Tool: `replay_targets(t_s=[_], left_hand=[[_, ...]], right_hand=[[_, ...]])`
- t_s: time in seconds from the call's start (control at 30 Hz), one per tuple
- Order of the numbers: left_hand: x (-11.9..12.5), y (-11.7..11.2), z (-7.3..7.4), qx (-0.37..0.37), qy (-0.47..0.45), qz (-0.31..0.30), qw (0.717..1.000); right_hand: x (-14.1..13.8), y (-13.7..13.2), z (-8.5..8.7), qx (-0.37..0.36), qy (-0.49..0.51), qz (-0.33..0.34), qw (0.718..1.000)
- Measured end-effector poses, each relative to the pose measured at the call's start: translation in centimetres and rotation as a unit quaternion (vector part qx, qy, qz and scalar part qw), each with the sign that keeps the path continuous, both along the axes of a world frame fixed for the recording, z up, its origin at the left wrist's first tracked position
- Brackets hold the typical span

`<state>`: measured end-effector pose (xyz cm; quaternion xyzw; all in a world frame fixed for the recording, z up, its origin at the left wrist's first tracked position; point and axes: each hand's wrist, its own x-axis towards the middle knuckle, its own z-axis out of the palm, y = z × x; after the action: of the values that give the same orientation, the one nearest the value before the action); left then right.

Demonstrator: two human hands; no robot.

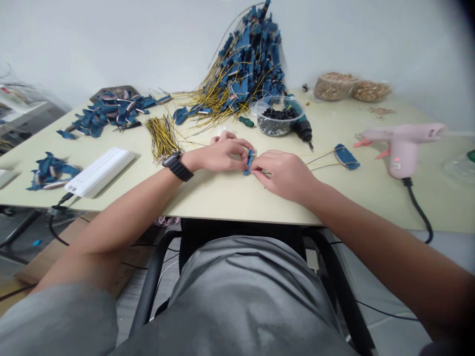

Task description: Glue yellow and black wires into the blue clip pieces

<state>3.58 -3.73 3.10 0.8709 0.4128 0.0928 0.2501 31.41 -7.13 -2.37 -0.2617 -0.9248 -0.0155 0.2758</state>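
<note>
Near the table's front middle, my left hand (228, 154) grips a small blue piece (250, 158) between thumb and fingers. My right hand (280, 170) meets it from the other side, its thumb and forefinger pinched at the piece's lower end. What the right fingertips pinch is too small to make out. Thin dark wires run out beyond the right hand to a blue curved piece (347, 156) with a pale edge, lying on the table. Left of my hands lies a bundle of yellow and black wires (162, 136).
A tall heap of blue wired pieces (248, 59) leans on the wall. Around it are loose blue pieces (107, 111), a tub of black parts (279, 118), a drill (303, 126), and nut-like bits in bowls (334, 88). A pink glue gun (403, 148) and white power strip (102, 172) flank me.
</note>
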Motion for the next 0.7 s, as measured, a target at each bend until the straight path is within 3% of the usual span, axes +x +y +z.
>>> replay_targets(t_s=[0.7], left_hand=[[0.17, 0.0, -0.09, -0.001, 0.005, 0.012, 1.0]], right_hand=[[-0.31, 0.61, 0.13, -0.034, 0.052, 0.033, 0.997]])
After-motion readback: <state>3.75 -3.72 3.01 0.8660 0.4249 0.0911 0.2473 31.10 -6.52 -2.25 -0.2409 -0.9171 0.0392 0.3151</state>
